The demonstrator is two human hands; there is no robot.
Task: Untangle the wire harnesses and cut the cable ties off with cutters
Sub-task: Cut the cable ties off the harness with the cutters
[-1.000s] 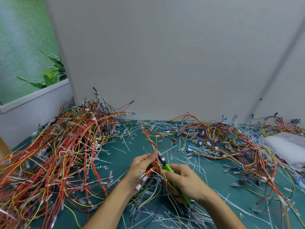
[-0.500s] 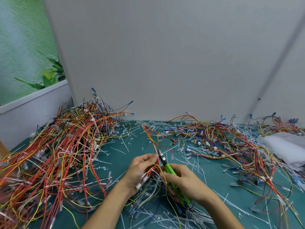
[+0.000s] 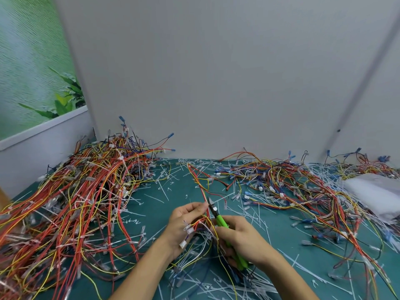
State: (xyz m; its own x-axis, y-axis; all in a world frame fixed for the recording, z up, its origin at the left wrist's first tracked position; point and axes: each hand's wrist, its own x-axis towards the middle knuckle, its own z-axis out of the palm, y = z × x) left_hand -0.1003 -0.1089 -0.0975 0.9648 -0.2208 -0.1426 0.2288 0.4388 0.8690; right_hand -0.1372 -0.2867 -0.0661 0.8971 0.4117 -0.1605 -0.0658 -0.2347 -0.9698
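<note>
You hold one wire harness [image 3: 200,187] at the cutters [image 3: 220,220], low on the desk [image 3: 173,204].
Your left hand [image 3: 186,226] pinches its wires at the fingertips. Your right hand [image 3: 240,239] grips the single green-handled cutters, with the tip just beside those fingertips. Two harness heaps flank you, the left heap [image 3: 75,202] and the right heap [image 3: 292,187]. The cut ties [image 3: 160,187] are too many to count.

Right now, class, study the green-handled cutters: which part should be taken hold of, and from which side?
Take the green handles, not the dark blades, coming from the near right, as the right hand does. The cutters slant, blades pointing away at the wire bundle the left hand pinches, so the handles trail toward the person.
</note>
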